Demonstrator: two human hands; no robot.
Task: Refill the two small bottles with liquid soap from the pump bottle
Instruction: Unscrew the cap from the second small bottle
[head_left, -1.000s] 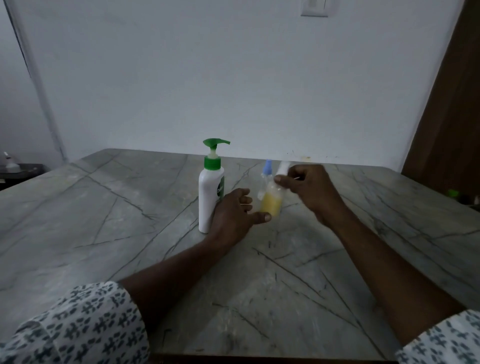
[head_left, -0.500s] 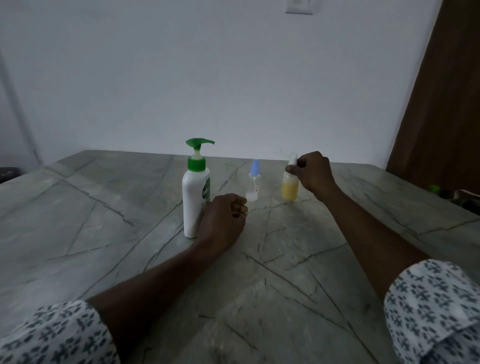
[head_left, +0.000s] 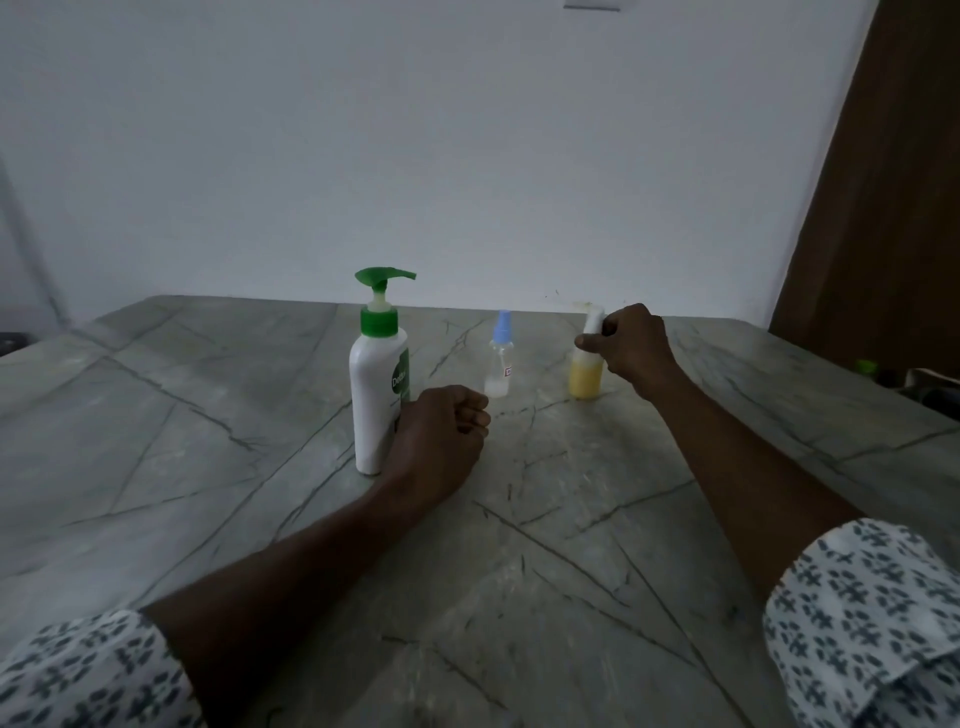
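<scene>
Grey veined stone forms the desk (head_left: 171, 415) in front of you, backed by a plain pale wall, and three containers stand upright on it in a loose row. Your right grip (head_left: 631, 345) is curled round the white top (head_left: 594, 323) of the yellow bottle (head_left: 586, 379), pinching it from the right while the base sits on the desk. Yellow liquid fills only its lower part, so it probably needs more. Your left grip (head_left: 441, 441) is a closed fist holding nothing, resting on the desk just beside the foot of the pump bottle (head_left: 378, 395); you cannot tell from here whether the knuckles touch it. Between the two stands the blue-capped bottle (head_left: 500, 364), capped, with only a little cloudy liquid at the bottom. What matters next is the line-up. The pump bottle lies well to the left of the bottle you hold, its long axis vertical and its green spout (head_left: 387, 275) pointing right, towards the small bottles and higher than their mouths. Your left grip is much the nearer to the pump, so it looks best placed to work it, while your right takes off the top and brings the open mouth under that spout.
</scene>
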